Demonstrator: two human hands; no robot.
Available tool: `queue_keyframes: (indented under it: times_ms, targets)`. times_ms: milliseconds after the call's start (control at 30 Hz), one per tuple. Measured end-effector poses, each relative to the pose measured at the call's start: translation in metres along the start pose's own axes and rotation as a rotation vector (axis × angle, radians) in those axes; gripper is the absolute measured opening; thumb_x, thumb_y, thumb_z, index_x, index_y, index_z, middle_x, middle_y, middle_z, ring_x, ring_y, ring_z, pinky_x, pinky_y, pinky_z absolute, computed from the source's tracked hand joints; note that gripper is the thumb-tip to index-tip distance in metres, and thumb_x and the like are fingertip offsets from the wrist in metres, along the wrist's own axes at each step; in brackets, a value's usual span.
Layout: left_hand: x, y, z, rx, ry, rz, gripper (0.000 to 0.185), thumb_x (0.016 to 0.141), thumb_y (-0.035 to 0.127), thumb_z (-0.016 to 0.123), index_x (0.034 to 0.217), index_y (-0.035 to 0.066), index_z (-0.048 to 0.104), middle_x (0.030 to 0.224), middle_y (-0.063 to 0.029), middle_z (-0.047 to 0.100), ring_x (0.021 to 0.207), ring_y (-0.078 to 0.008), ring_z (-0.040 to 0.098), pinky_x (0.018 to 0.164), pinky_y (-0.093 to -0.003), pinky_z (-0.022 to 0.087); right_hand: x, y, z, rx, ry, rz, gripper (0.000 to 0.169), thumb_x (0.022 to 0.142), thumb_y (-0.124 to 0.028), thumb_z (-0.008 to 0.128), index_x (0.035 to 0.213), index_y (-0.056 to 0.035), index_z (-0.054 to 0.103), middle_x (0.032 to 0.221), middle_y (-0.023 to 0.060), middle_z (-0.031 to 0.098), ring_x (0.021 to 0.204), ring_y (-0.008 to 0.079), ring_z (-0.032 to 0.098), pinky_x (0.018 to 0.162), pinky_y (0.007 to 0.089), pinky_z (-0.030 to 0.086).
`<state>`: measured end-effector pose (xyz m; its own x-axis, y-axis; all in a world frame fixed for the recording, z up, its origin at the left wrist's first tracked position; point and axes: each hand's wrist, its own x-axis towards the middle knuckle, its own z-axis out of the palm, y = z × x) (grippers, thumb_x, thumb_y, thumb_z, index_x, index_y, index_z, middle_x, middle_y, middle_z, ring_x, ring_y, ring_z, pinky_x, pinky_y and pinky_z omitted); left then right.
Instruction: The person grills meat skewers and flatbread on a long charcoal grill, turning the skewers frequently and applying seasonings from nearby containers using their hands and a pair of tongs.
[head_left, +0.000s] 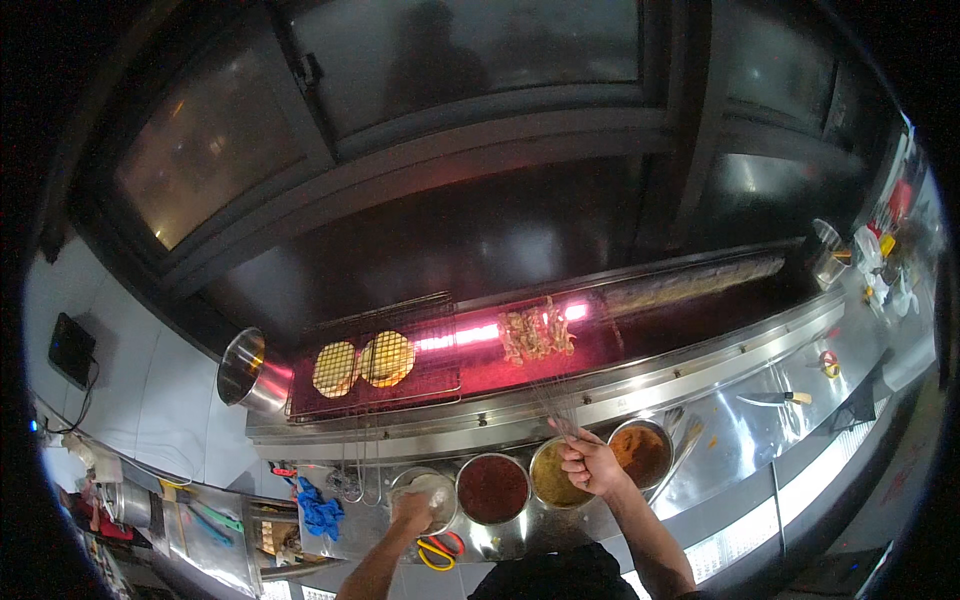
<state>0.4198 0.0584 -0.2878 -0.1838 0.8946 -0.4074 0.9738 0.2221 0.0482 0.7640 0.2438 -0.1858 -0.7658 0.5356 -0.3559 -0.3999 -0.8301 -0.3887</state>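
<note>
My right hand (589, 461) grips the lower ends of several thin metal skewers (551, 394). Their far ends carry pieces of meat (536, 334) over the glowing grill (480, 367). Beneath that hand is a round metal tub of yellowish-green powder (553, 480). My left hand (414, 512) reaches into a tub of white seasoning (444, 499); its fingertips are hidden, so its hold cannot be told. Between the hands stands a tub of dark red powder (493, 489). A tub of orange-brown powder (641, 452) is right of my right hand.
Two round flatbreads (386, 358) lie in a wire grill basket (450, 390), left on the grill. A steel pot (251, 371) stands beside it. A knife (772, 398), brushes (682, 454), a blue cloth (320, 508) and scissors with red and yellow handles (441, 551) lie on the counter.
</note>
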Motion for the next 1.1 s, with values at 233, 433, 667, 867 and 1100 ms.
queue_keyframes:
  times_ms: [233,433,667,867,1100]
  targets:
    - [-0.026,0.088,-0.151,-0.537,0.347,0.098,0.016,0.077,0.019,0.063,0.075,0.004,0.06,0.064,-0.0161,0.059,0.061,-0.0326,0.06,0.059,-0.0406,0.048,0.0,0.001,-0.001,0.026,-0.02,0.043,0.038,0.098,-0.023,0.041,0.137,-0.0212,0.041,0.067,-0.0053,0.032,0.05,0.0043,0.025,0.039,0.0152,0.02]
    - [0.118,0.19,-0.28,-0.346,0.589,0.372,0.017,0.084,0.015,0.054,0.082,0.0,0.06,0.073,-0.0232,0.061,0.07,-0.0353,0.063,0.068,-0.0474,0.049,0.002,-0.002,-0.011,0.049,-0.028,0.072,0.038,0.098,-0.024,0.042,0.136,-0.0209,0.041,0.067,-0.0047,0.032,0.051,0.0044,0.026,0.039,0.0153,0.02]
    - [0.211,0.187,-0.316,0.28,0.478,0.233,0.018,0.08,0.011,0.053,0.087,0.003,0.068,0.09,-0.0198,0.066,0.086,-0.0355,0.065,0.076,-0.0431,0.053,0.001,-0.001,-0.011,0.06,-0.054,0.064,0.036,0.098,-0.024,0.044,0.134,-0.0206,0.044,0.067,-0.0053,0.032,0.05,0.0042,0.026,0.039,0.0156,0.019]
    - [0.197,0.187,-0.321,0.276,0.385,0.408,0.022,0.083,0.012,0.048,0.087,0.002,0.067,0.089,-0.0231,0.065,0.091,-0.0373,0.062,0.083,-0.0464,0.049,0.002,-0.001,-0.01,0.067,-0.061,0.096,0.035,0.099,-0.022,0.04,0.133,-0.0217,0.043,0.065,-0.0048,0.036,0.048,0.0051,0.03,0.037,0.0173,0.02]
    - [0.166,0.187,-0.327,0.386,0.193,0.413,0.019,0.08,0.006,0.052,0.09,0.002,0.067,0.094,-0.0243,0.064,0.089,-0.0376,0.064,0.078,-0.0459,0.053,0.0,-0.003,-0.011,0.097,-0.054,0.096,0.037,0.096,-0.025,0.049,0.133,-0.0208,0.046,0.064,-0.0064,0.034,0.048,0.0034,0.027,0.038,0.016,0.019]
